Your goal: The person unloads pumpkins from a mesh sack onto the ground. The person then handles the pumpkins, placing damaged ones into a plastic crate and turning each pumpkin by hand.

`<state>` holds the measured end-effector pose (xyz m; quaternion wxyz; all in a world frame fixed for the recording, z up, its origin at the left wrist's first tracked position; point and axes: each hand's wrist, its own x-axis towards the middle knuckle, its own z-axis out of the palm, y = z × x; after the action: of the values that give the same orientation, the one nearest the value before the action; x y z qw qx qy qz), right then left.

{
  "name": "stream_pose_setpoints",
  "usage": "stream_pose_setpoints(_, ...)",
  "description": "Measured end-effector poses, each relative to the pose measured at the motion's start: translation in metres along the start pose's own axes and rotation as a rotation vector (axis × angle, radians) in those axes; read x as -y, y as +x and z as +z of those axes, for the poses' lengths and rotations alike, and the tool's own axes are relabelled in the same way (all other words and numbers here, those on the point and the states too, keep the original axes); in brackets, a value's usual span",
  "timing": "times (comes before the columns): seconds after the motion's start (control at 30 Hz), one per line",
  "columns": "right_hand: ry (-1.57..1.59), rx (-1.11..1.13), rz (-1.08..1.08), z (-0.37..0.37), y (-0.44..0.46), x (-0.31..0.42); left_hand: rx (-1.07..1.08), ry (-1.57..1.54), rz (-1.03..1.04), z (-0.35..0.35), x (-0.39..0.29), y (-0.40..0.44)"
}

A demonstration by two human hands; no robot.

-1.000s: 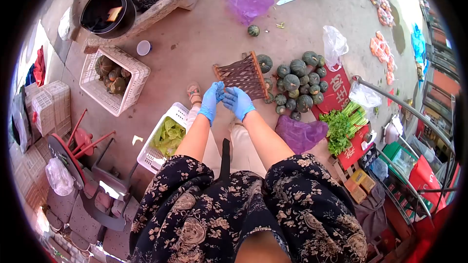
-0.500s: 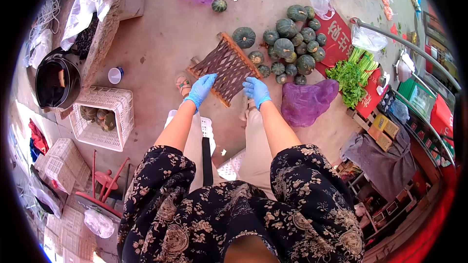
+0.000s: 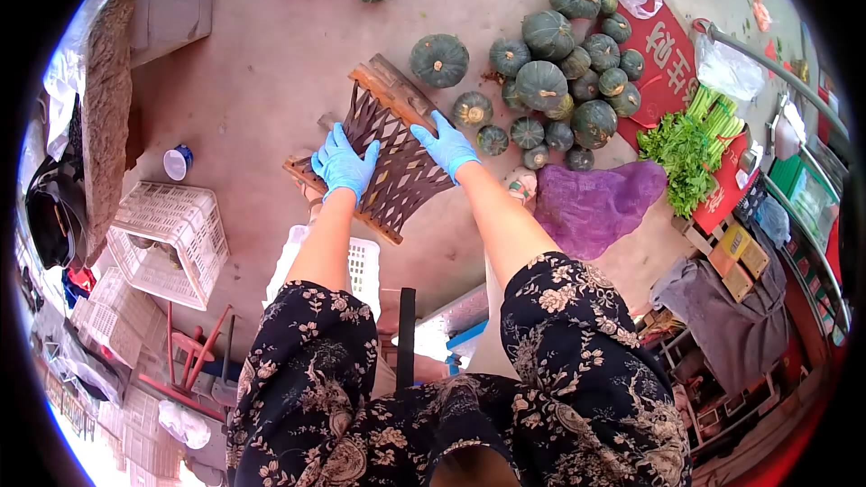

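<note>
In front of me is a low folding stool (image 3: 397,158) with wooden bars and a brown lattice-woven seat, slightly tilted. My left hand (image 3: 345,165), in a blue glove, lies over its near-left bar, with the fingers on the weave and the thumb apart from them. Gloved the same way, my right hand (image 3: 446,146) grips the right end of the far bar. Parts of the fingertips are hidden behind the wood. Close beyond the stool sits a dark green pumpkin (image 3: 439,60).
A pile of green pumpkins (image 3: 541,86) lies at the right, beside a purple mesh sack (image 3: 595,203) and leafy celery (image 3: 681,153) on red sheets. At the left stand a white plastic crate (image 3: 203,234) and a blue-white cup (image 3: 177,162). A stone ledge (image 3: 110,99) runs along the left.
My view has come lower and closer to the floor. The stool has shifted left and turned a little, with both hands on it. My right hand has moved up along the far bar's end.
</note>
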<state>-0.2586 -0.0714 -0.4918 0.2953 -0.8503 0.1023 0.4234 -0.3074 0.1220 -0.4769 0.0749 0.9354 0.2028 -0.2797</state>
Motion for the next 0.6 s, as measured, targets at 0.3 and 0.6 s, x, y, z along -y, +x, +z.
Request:
stream_pose_setpoints(0.3,-0.311,0.423,-0.158,-0.011,-0.015,-0.069,0.602,-0.130,-0.228,0.045,-0.021,-0.085)
stream_pose_setpoints(0.6,-0.477,0.739,-0.274,0.058,-0.076,-0.129,1.104,-0.146,-0.012,0.126,0.034,-0.194)
